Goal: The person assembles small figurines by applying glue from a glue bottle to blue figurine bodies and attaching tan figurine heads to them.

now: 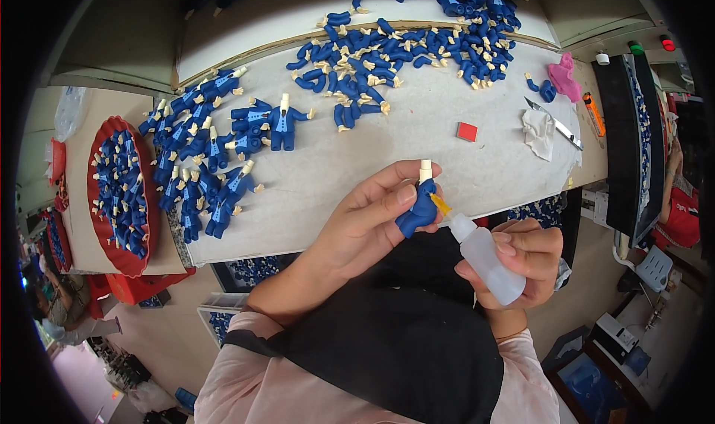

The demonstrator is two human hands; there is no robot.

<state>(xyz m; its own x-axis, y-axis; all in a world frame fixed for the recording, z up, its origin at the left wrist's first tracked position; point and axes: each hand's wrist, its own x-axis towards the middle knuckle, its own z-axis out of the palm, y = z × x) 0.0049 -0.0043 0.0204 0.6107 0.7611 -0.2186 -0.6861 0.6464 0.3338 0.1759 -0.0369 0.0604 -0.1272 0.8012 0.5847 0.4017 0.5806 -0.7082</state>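
Between the thumb and fingers of my left hand (365,219) is a small blue doll body (419,214) with a cream neck peg on top. My right hand (521,256) grips a translucent white squeeze bottle (491,264), tilted so its yellow nozzle tip (441,205) meets the upper side of the doll body. Whether any liquid comes out is too small to tell. Beyond my hands, loose blue doll arms (372,59) with cream hands lie in a wide heap. To the left are several doll bodies with arms (216,144), one standing upright.
A red scalloped tray (95,223) full of blue doll parts stands at the left. On the white tabletop (417,133) are a small red block (466,131), a crumpled white tissue (538,133), a knife (562,130), an orange cutter (593,113) and a pink cloth (565,77). A dark conveyor (622,111) runs at the right.
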